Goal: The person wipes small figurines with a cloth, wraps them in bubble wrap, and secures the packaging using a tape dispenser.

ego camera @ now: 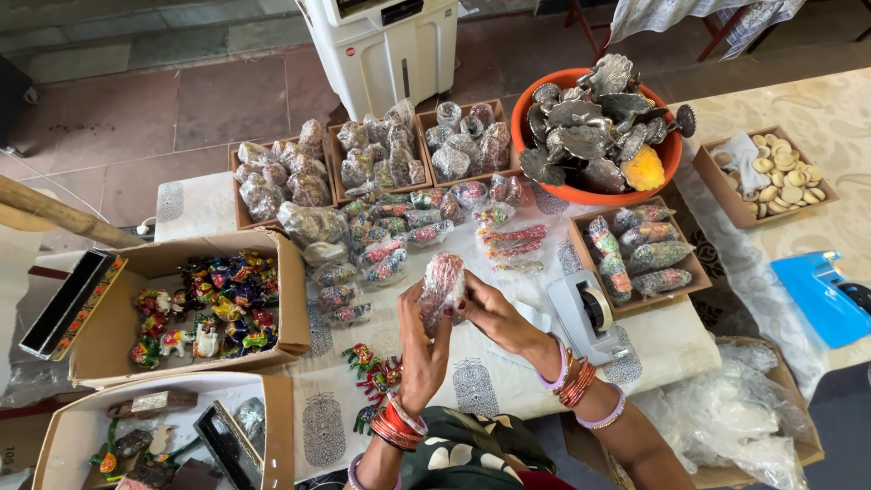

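Head view — wrapping step: left hand (423,349) and right hand (493,313) both grip clear-plastic-wrapped red beaded figurine (442,279) (grey tape dispenser (585,314) at three o'clock); sealing likely follows.

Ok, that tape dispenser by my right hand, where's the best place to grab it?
Probably grip the tape dispenser across its long grey side walls, coming straight down from above. It sits flat on the cloth, the body is narrow enough to span, and the roll in the middle leaves the sides bare. The right hand is nearest.

Single head-worn view, looking steeply down, close over the table (508,363), floor beyond
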